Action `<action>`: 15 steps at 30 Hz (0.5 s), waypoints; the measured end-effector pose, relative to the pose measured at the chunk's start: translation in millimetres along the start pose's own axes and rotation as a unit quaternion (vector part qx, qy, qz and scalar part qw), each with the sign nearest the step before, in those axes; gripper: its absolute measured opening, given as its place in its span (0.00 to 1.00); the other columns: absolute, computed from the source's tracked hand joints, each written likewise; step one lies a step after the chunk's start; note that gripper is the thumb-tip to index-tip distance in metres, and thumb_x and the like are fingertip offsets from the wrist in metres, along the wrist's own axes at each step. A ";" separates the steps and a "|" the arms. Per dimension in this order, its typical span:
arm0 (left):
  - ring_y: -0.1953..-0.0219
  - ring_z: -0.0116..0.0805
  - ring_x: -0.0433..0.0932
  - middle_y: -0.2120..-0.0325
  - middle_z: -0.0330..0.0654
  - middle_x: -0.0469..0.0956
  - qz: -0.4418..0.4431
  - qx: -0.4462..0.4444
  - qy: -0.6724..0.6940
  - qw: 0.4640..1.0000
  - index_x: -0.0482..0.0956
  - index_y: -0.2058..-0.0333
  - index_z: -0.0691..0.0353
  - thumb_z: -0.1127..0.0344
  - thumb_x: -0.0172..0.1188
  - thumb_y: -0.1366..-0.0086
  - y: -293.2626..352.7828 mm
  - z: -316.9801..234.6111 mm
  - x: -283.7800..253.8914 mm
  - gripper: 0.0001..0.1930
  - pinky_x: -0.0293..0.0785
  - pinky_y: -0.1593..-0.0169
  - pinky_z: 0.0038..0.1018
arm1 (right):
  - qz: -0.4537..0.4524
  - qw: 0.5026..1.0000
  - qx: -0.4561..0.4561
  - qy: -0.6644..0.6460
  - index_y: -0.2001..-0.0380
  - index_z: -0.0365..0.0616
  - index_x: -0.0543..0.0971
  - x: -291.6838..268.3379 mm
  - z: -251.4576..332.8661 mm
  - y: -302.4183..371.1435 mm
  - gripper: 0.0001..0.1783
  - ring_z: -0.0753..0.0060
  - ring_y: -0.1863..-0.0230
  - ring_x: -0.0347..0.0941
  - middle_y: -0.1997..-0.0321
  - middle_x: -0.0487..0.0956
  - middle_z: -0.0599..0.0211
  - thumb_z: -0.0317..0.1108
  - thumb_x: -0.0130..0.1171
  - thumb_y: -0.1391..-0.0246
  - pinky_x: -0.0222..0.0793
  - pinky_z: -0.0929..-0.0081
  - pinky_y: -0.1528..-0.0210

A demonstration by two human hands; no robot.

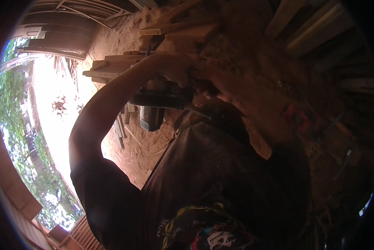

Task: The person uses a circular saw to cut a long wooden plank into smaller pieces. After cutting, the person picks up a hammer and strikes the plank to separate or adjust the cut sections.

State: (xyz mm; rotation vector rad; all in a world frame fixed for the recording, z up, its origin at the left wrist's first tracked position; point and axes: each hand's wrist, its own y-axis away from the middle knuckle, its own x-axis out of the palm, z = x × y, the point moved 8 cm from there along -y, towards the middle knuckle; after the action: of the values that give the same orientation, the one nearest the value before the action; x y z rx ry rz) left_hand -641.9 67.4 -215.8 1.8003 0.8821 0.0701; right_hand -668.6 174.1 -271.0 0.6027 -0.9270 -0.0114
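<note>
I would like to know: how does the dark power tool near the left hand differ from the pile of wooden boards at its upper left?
The dark power tool is almost black; the pile of wooden boards is light brown. The tool is one bulky body with a blocky lower part; the pile has several long, flat pieces. The tool is at the left hand; the pile lies farther left. The left forearm partly hides both.

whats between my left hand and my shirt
In the head view, a dark tool lies between your left hand and your shirt.
</note>
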 end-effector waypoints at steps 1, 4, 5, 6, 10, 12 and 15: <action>0.45 0.57 0.85 0.50 0.55 0.86 -0.002 0.001 -0.005 1.000 0.81 0.39 0.58 0.62 0.76 0.55 2.3 -3.2 -2.1 0.39 0.81 0.41 0.47 | -0.011 1.000 -0.002 -0.012 0.56 0.43 0.83 0.9 2.2 1.0 0.14 0.81 0.80 0.72 0.72 0.82 0.72 0.43 0.66 0.30 0.64 0.82 0.78; 0.44 0.56 0.85 0.48 0.55 0.85 -0.006 0.020 0.006 1.000 0.80 0.38 0.57 0.64 0.76 0.54 -9.9 15.9 8.4 0.39 0.80 0.40 0.47 | -0.012 0.997 -0.019 -0.070 0.56 0.43 0.82 -2.6 -7.9 -3.7 0.12 0.82 0.81 0.68 0.73 0.80 0.74 0.40 0.68 0.32 0.60 0.80 0.80; 0.48 0.54 0.86 0.50 0.53 0.86 -0.019 0.031 0.000 0.999 0.80 0.37 0.54 0.66 0.75 0.54 -11.6 18.7 9.7 0.40 0.82 0.44 0.45 | -0.024 0.996 -0.015 -0.084 0.56 0.43 0.83 -3.3 -10.6 -3.3 0.12 0.83 0.81 0.68 0.73 0.80 0.74 0.39 0.68 0.33 0.59 0.80 0.80; 0.52 0.51 0.87 0.52 0.51 0.87 -0.032 0.042 -0.006 0.999 0.80 0.36 0.52 0.67 0.74 0.53 -12.9 21.6 11.2 0.40 0.84 0.48 0.44 | -0.036 0.994 -0.011 -0.098 0.56 0.43 0.83 -2.4 -13.2 -2.1 0.12 0.83 0.81 0.68 0.74 0.80 0.74 0.38 0.69 0.34 0.58 0.80 0.79; 0.58 0.47 0.89 0.56 0.50 0.88 -0.115 0.104 0.023 0.988 0.83 0.38 0.49 0.69 0.72 0.53 -6.6 7.6 -1.1 0.37 0.86 0.54 0.41 | -0.031 0.994 -0.085 -0.066 0.57 0.40 0.82 -16.1 -20.8 -20.3 0.13 0.79 0.75 0.75 0.71 0.82 0.71 0.37 0.71 0.35 0.67 0.77 0.73; 0.58 0.48 0.89 0.56 0.51 0.89 -0.057 0.054 0.044 0.996 0.85 0.41 0.51 0.69 0.72 0.53 -6.9 10.5 3.5 0.34 0.86 0.54 0.41 | -0.118 0.825 -0.402 0.381 0.55 0.39 0.82 -7.6 26.9 16.9 0.14 0.75 0.69 0.80 0.65 0.84 0.69 0.38 0.70 0.34 0.73 0.74 0.65; 0.57 0.48 0.89 0.57 0.52 0.89 -0.006 -0.021 -0.008 1.000 0.88 0.45 0.53 0.69 0.73 0.53 -5.0 10.1 12.9 0.31 0.86 0.53 0.41 | -0.140 0.806 -0.300 0.491 0.52 0.40 0.81 19.9 43.4 40.0 0.16 0.69 0.58 0.84 0.57 0.87 0.66 0.39 0.71 0.33 0.79 0.70 0.53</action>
State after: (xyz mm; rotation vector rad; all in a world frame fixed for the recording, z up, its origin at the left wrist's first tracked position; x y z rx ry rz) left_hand -630.8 67.7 -228.8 1.7536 0.8739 0.0665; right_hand -698.7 181.5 -217.0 0.0801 0.2100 -0.2313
